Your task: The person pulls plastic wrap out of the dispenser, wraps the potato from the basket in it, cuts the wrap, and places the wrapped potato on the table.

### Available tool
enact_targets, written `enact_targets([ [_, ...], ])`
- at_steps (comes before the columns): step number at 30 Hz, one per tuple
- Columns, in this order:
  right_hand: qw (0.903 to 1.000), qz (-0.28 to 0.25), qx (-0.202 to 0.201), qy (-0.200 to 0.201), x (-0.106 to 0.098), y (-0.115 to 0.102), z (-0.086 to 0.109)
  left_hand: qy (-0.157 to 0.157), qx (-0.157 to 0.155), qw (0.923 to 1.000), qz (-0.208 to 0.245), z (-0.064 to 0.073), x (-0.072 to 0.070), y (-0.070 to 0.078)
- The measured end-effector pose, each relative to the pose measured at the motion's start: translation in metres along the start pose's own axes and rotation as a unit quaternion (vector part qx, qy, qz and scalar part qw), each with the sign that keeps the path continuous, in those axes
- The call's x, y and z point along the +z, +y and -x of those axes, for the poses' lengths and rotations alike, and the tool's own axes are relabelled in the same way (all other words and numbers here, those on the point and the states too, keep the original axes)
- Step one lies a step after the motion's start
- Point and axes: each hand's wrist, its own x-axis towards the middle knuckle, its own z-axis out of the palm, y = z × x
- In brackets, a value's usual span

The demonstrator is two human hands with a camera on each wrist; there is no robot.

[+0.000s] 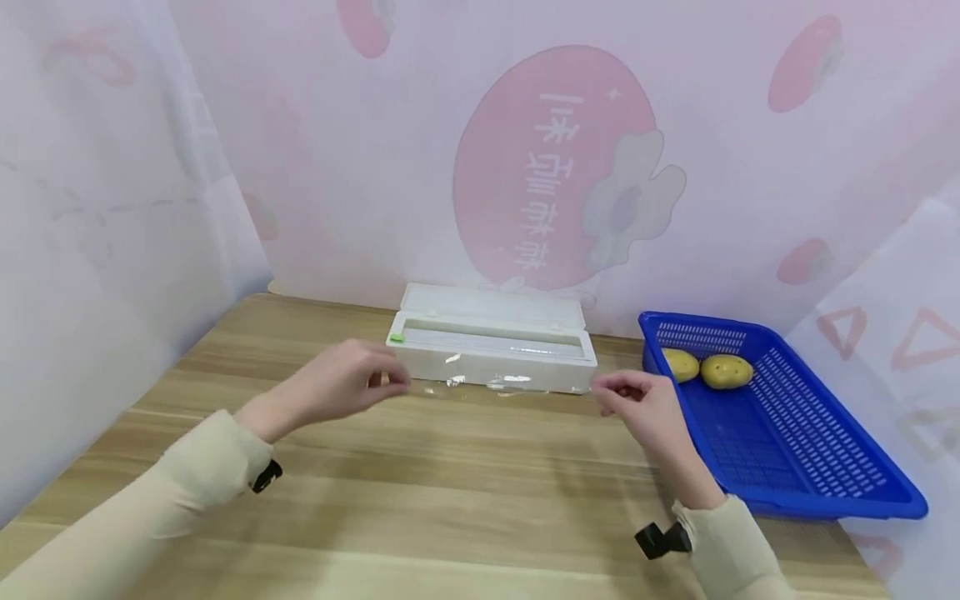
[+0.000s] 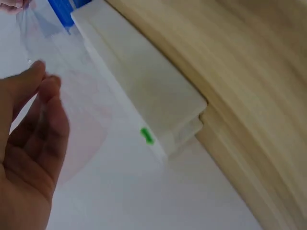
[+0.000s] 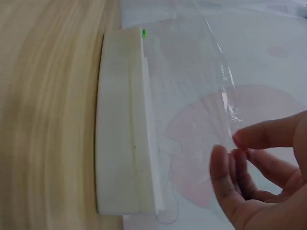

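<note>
A clear sheet of plastic wrap [image 3: 192, 81] stretches out of a long white wrap dispenser box [image 1: 491, 367] at the back of the table. The box's lid [image 1: 491, 306] is raised, and a small green tab [image 1: 396, 337] sits at its left end. My left hand [image 1: 341, 382] pinches the film's near left edge between thumb and fingers, in front of the box. At the near right edge, my right hand [image 1: 637, 408] pinches the film the same way. Between the hands the edge shows as bright glints, above the table; the left wrist view is blurred.
To the right stands a blue plastic basket [image 1: 750, 450] with perforated walls. Two yellow potatoes lie in its far left part, one of them a whole potato [image 1: 726, 372] in sight. Pink-patterned cloth [image 1: 322, 167] hangs behind the wooden table [image 1: 450, 517].
</note>
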Motion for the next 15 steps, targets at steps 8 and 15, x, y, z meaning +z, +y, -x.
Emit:
enact_targets([
  [8, 0.9980, -0.007, 0.039, -0.049, 0.000, 0.028, 0.024, -0.095, -0.067, 0.9920, 0.048, 0.022, 0.032, 0.007],
  [15, 0.9950, 0.004, 0.066, -0.074, 0.004, 0.037, 0.027, -0.117, -0.108, 0.9844, 0.075, 0.035, 0.045, 0.003],
])
